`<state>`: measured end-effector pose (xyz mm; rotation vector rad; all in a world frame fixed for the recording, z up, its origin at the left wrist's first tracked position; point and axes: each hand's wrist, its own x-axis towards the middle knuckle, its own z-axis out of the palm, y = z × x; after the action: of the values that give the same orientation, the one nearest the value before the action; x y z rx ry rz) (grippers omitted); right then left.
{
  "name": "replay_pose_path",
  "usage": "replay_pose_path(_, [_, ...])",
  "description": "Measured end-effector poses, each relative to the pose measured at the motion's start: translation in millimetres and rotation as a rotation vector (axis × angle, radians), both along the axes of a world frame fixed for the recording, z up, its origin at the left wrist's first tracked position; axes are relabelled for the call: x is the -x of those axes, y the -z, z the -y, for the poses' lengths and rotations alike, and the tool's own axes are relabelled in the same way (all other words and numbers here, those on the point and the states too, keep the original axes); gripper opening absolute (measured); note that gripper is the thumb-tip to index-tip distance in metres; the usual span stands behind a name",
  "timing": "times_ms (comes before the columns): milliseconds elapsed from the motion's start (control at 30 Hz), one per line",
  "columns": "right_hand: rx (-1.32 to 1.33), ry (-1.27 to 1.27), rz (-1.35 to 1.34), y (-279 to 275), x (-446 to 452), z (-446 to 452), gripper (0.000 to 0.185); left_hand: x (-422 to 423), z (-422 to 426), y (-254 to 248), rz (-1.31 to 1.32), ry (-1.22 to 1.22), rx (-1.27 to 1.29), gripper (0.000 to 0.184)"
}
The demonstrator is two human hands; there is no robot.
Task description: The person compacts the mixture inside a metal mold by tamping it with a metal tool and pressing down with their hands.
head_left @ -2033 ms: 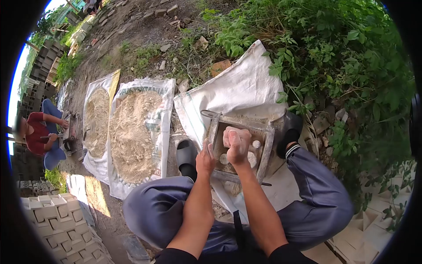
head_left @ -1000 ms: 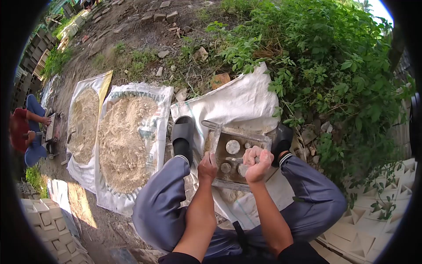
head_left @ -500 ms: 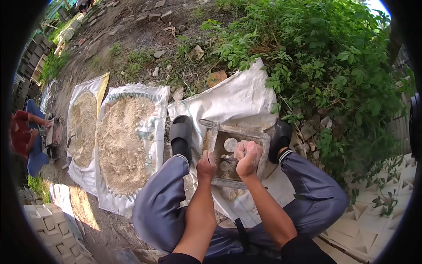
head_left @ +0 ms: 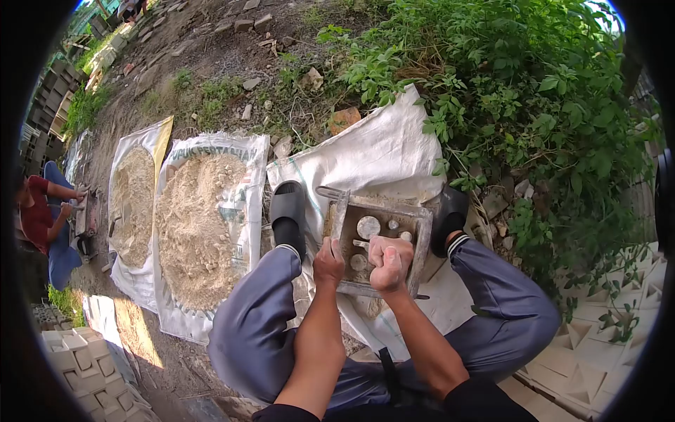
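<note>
A rectangular, dust-covered mould frame [head_left: 420, 257] lies between my feet on a white sack. Its floor carries several round raised pieces, among them a large pale disc [head_left: 368, 227] and a smaller disc [head_left: 358, 262]. My left hand [head_left: 328, 264] is closed on the frame's left bar, near the lower corner. Above the lower right part of the mould, my right hand [head_left: 390, 263] is a dusty fist. A short pale end [head_left: 361, 244] shows at the fist's left side; whether the fist holds it is hidden.
To the left, sandy powder [head_left: 200, 225] is heaped on a printed sack [head_left: 254, 151], with a second powder pile [head_left: 132, 204] beyond. A person [head_left: 43, 218] sits at far left. Leafy plants [head_left: 506, 105] crowd the right. Patterned pale blocks [head_left: 95, 369] are stacked lower left.
My right fist has moved slightly left and down, uncovering small round pieces right of the large disc. My left hand stays on the frame. The other person's arms have shifted a little.
</note>
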<state>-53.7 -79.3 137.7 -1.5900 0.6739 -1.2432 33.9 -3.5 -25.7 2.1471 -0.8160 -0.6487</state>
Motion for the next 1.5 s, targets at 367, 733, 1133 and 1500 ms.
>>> replay_pose_path(367, [0.046, 0.007, -0.064, 14, 9, -2, 0.057, -1, -8, 5, 0.001, 0.009, -0.044, 0.032])
replay_pose_path(733, [-0.091, -0.028, -0.052, -6, 4, 2, 0.055, 1, -2, 2, -0.010, 0.015, -0.017, 0.033])
replay_pose_path(1133, [-0.143, -0.045, 0.030, 4, 12, -4, 0.054, -2, -7, 2, -0.008, 0.001, -0.017, 0.034])
replay_pose_path(1500, [-0.378, -0.063, -0.030, -1, 3, 17, 0.053, -2, 1, -9, 0.010, 0.022, -0.038, 0.034])
